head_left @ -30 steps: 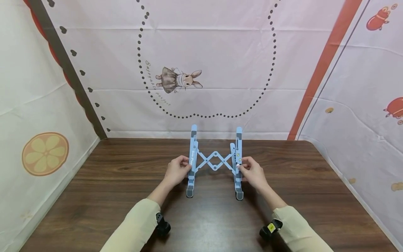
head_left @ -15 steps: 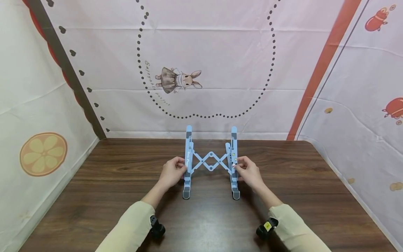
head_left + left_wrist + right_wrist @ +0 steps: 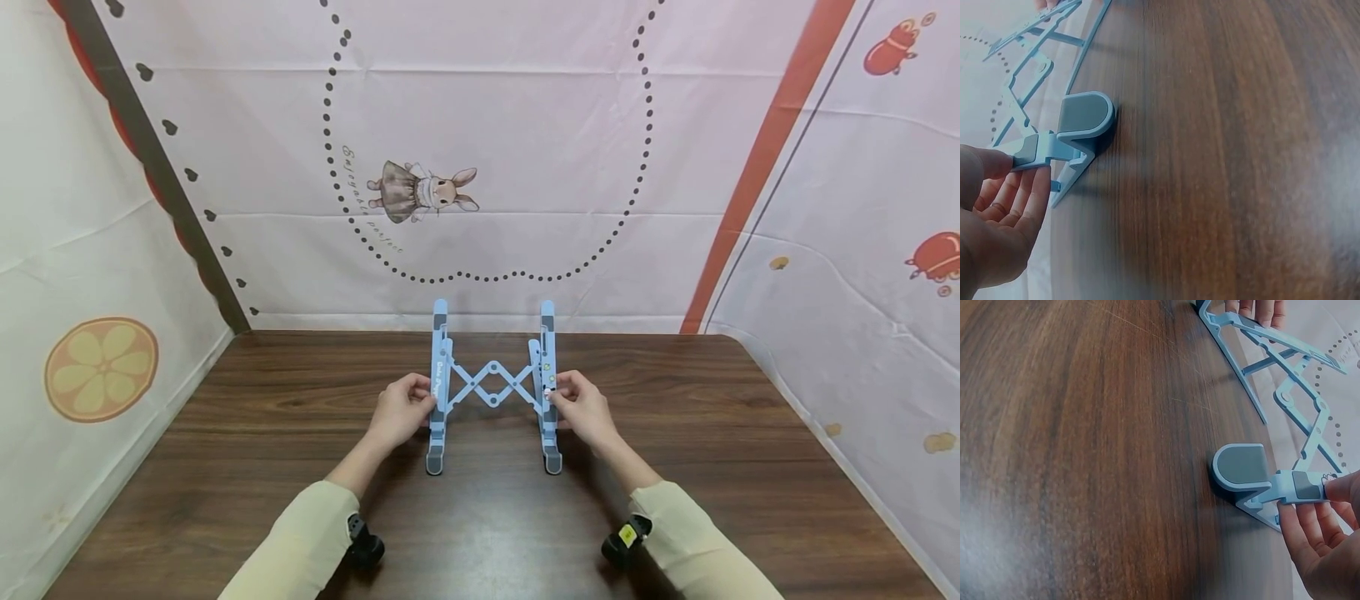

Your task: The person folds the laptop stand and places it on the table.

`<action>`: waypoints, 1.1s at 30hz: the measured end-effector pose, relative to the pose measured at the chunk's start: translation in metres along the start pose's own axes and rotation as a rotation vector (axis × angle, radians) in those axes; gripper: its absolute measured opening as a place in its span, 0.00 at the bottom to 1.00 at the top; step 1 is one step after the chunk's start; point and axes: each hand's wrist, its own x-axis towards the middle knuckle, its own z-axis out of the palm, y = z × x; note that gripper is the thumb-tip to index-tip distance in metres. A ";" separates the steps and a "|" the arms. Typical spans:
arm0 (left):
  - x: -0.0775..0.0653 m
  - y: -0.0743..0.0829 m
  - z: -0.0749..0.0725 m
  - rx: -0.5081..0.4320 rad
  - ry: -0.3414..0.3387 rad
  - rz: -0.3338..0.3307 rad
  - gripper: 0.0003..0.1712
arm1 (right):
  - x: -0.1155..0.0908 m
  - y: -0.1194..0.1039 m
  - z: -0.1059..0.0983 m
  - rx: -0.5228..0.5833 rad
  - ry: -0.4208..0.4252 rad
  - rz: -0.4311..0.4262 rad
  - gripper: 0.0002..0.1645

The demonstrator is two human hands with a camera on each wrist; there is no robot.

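Note:
A light blue folding laptop stand (image 3: 493,398) stands unfolded on the table, its two side rails joined by crossed scissor links. Grey pads cover the front lips and parts of the rails. My left hand (image 3: 399,408) pinches the left rail from outside; in the left wrist view the thumb presses on top and the fingers (image 3: 1027,190) lie beneath. My right hand (image 3: 588,408) pinches the right rail the same way, with the thumb over a small printed sticker and the fingers (image 3: 1310,528) underneath in the right wrist view.
The dark wood-grain table (image 3: 495,533) ends just behind the stand, against a white printed cloth (image 3: 525,167). More cloth hangs along the left and right sides. Each forearm wears a black wrist camera, such as the left one (image 3: 365,546).
The laptop stand has shifted a little to the left along the table, both hands moving with it and keeping hold of the rails. The spacing between the rails looks the same.

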 end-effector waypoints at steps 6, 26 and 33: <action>0.003 -0.004 -0.005 0.010 0.001 0.006 0.13 | 0.002 -0.002 0.005 0.016 -0.004 0.005 0.15; 0.000 -0.005 -0.012 0.040 0.013 -0.035 0.11 | 0.003 -0.004 0.013 0.046 0.028 0.016 0.13; -0.002 -0.005 -0.011 0.025 0.014 -0.053 0.11 | 0.003 -0.004 0.014 0.069 0.030 0.026 0.11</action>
